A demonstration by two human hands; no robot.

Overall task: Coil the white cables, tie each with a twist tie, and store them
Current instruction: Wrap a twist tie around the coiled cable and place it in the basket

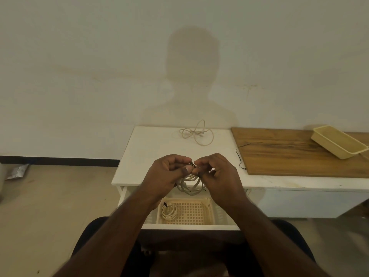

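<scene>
Both the left hand (167,170) and right hand (216,172) pinch the dark twist tie (192,164) atop the coiled white cable (190,185), which hangs directly below the fingers, above the open drawer's basket (191,213).

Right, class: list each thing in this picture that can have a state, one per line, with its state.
Left hand: fingers pinching the black twist tie.
Right hand: fingers pinching the same tie.
Held cable: coiled, hanging from both hands, tie on top.
Cable in basket: coiled, tied.
Cable on table: loose, untied.
Spare tie: lying unused.
Drawer: open.
Tray: tilted.
</scene>
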